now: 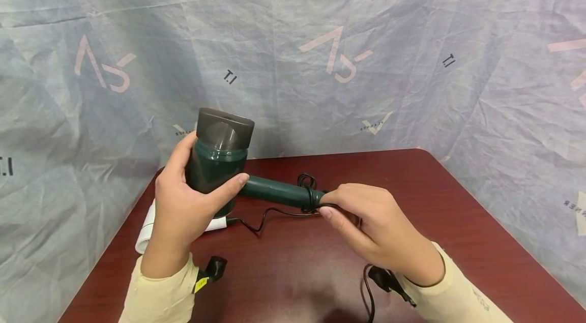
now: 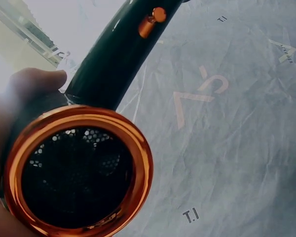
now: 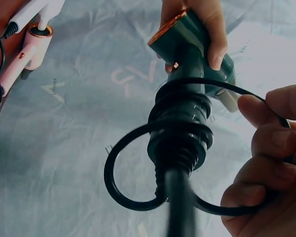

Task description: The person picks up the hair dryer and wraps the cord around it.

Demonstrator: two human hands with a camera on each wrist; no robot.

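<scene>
L grip [image 1: 183, 206] holds green dryer [image 1: 218, 166], R grip [image 1: 375, 221] holds cord [image 3: 227, 211] — white dryer [image 1: 146, 230] behind L.

By the left edge of the desk [image 1: 293, 262], the left grip [image 1: 185, 206] partly hides a white appliance [image 1: 145, 234]; the head view cuts off the desk's near edge; the cord [image 3: 180, 210] of the green dryer [image 1: 216, 165] blurs in the right wrist view

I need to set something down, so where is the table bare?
The table is bare beyond the right hand, toward the far and right edges, and in the near middle, between it and the left hand. It's crowded at left, where a white appliance lies partly behind that hand, and centrally, where a black cord runs below the green hair dryer.
</scene>
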